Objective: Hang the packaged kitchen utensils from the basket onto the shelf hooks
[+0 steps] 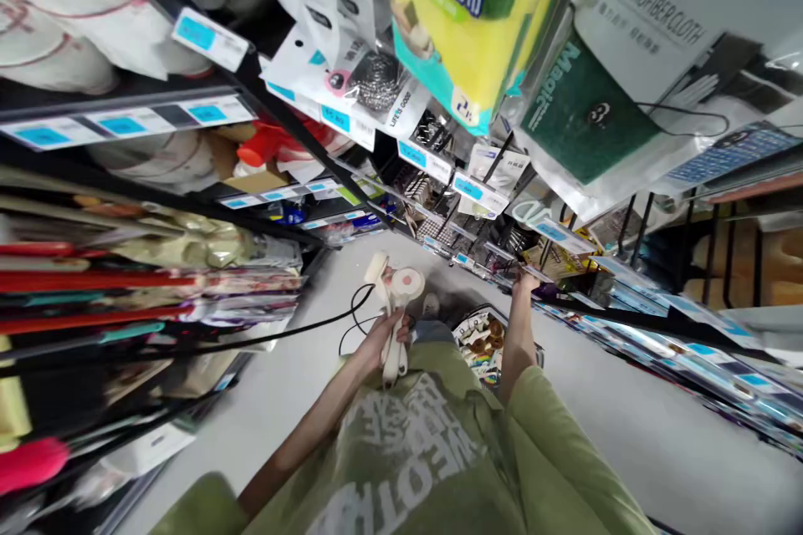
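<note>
A: In the left hand (390, 336)?

B: Wrapped around apparently two handles at once: a cream, plastic-looking, brush-like tool with a round flat head (411, 282), and a cream, plastic-looking, brush-like tool with a blocky rectangular head (376, 267). Held out in front of the olive-green fabric shirt with white lettering (414, 451), heads away from the body.

A: Expected handling?

B: Probably light, with stiff handles. Likely smooth, so perhaps prone to sliding against each other. Not judged fragile. Best gripped mid-handle, both shafts pressed together; possibly head-heavy if held by the tail ends.

A: Appearance?

B: Pale cream throughout. On the round head, a pale disc with a pinkish centre. Slim handles, rounded ends toward the shirt. Bristles not discernible.

A: And with the right hand (525, 282)?

B: Raised to the shelf front, at a white rectangular price label (539, 273). Cannot tell whether gripping or merely touching.
</note>
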`<state>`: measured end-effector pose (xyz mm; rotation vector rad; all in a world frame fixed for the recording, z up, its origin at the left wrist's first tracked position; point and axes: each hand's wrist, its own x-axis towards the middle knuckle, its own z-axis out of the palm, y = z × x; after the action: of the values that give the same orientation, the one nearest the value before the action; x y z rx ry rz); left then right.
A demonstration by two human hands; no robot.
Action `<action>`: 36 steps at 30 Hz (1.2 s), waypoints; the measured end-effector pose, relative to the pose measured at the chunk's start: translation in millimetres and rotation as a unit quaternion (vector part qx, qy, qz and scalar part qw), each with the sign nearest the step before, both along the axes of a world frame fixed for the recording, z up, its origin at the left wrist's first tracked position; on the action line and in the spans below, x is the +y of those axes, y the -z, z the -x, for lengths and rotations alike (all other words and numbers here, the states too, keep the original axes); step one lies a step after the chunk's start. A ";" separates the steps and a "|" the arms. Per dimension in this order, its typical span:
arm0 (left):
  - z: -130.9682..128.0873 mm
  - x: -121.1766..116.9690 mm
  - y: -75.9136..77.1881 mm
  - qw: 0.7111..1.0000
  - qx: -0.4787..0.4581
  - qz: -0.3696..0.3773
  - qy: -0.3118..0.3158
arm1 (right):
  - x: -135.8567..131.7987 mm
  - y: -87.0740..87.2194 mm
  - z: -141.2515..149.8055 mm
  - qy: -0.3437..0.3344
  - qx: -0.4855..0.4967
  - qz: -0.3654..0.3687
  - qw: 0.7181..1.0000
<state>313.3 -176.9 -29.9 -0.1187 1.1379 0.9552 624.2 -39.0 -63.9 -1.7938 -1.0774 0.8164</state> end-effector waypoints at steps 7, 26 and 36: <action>-12.9 16.9 1.4 0.998 0.025 -0.055 -0.028 | -125.5 -15.2 104.2 -0.196 0.176 0.116 0.958; -20.4 23.7 11.9 0.983 0.131 -0.113 -0.064 | -145.2 -82.6 166.4 -0.405 -0.201 0.161 0.877; -10.7 19.3 9.6 0.992 0.066 -0.082 -0.066 | -155.4 -99.2 146.3 -0.307 -0.026 0.003 0.951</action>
<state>324.0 -157.6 -39.5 0.0012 1.1779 1.1849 477.8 -194.4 35.3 -1.4931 -1.7072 1.1347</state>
